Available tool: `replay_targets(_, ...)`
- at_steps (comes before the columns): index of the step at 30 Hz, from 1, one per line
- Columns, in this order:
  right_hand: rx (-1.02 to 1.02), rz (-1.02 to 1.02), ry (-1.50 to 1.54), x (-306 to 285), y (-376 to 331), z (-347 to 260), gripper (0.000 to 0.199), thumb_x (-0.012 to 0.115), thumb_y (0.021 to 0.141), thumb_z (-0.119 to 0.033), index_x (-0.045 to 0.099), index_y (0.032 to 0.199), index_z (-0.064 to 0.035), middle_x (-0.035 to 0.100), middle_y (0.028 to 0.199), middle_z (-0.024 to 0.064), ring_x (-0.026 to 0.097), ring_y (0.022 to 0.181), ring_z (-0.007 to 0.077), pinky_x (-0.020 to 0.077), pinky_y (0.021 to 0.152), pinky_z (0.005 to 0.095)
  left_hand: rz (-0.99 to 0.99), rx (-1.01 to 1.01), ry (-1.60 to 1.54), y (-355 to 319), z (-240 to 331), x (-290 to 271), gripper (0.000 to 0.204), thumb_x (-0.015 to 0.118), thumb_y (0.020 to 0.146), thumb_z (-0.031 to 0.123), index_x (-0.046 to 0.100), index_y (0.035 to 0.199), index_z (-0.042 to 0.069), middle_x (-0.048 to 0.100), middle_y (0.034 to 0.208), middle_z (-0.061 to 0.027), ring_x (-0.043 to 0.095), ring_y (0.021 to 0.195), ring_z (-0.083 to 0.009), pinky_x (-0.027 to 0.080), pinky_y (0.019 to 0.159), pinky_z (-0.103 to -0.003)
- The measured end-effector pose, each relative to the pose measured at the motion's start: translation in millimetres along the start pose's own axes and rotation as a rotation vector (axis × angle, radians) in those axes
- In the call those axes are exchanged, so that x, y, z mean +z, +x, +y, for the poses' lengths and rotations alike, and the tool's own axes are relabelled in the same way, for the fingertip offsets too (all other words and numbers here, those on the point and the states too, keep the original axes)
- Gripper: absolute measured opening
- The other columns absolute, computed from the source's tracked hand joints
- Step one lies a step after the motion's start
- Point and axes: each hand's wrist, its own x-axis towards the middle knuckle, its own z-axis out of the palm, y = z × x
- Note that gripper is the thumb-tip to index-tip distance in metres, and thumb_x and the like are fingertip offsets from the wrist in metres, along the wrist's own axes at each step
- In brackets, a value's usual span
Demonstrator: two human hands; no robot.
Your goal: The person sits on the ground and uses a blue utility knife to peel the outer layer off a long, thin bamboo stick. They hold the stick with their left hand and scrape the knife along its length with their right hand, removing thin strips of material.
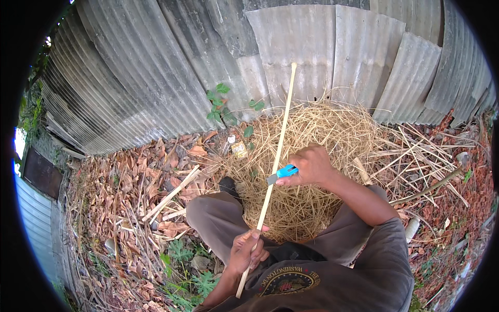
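Note:
My left hand (248, 250) is wrapped round the lower part of a long, pale bamboo strip (283, 127), which slants up and away from my lap toward the metal fence. In my right hand (312, 165) is a blue-handled utility knife (287, 170). Its flat grey blade lies against the strip around the middle of its length. The fingers of my right hand are closed round the handle, hiding part of it. Beneath the strip, between my bent legs, spreads a large heap of thin straw-coloured shavings (317, 125).
A corrugated metal fence (296, 36) stands close behind the shavings. Split bamboo pieces (171, 193) lie on dry leaves at the left. More thin strips (416, 156) are scattered at the right, near a stick (429, 188). Green plants (204, 283) grow beside my left forearm.

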Motion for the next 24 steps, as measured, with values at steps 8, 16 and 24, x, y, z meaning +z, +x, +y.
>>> replay_targets(8, 0.016, 0.009, -0.067, 31, 2, 26, 0.076, 0.045, 0.072, -0.087, 0.046, 0.049, -0.0138, 0.040, 0.038, -0.0012, 0.045, 0.033, 0.0148, 0.0355, 0.036, 0.0307, 0.077, -0.021, -0.003, 16, 10, 9, 0.030, 0.041, 0.103, 0.023, 0.053, 0.121, 0.002, 0.034, 0.048, 0.0023, 0.030, 0.033, -0.0073, 0.028, 0.043, -0.024)
replay_targets(16, 0.306, -0.122, -0.175, 41, 5, 78, 0.076, 0.047, 0.074, -0.083, 0.060, 0.055, -0.0106, 0.043, 0.039, 0.0008, 0.048, 0.035, 0.0162, 0.0373, 0.037, 0.0310, 0.060, -0.072, -0.043, -2, -2, -3, 0.030, 0.041, 0.103, 0.022, 0.054, 0.120, 0.001, 0.034, 0.049, 0.0023, 0.029, 0.035, -0.0065, 0.028, 0.043, -0.024)
replay_targets(24, 0.640, -0.218, -0.294, 34, -2, 125, 0.078, 0.040, 0.080, -0.080, 0.065, 0.063, -0.0084, 0.053, 0.046, 0.0072, 0.058, 0.046, 0.0228, 0.0445, 0.043, 0.0397, -0.044, -0.112, 0.098, -39, -9, -21, 0.031, 0.039, 0.104, 0.021, 0.055, 0.123, 0.001, 0.033, 0.049, 0.0035, 0.029, 0.037, -0.0053, 0.029, 0.043, -0.022)
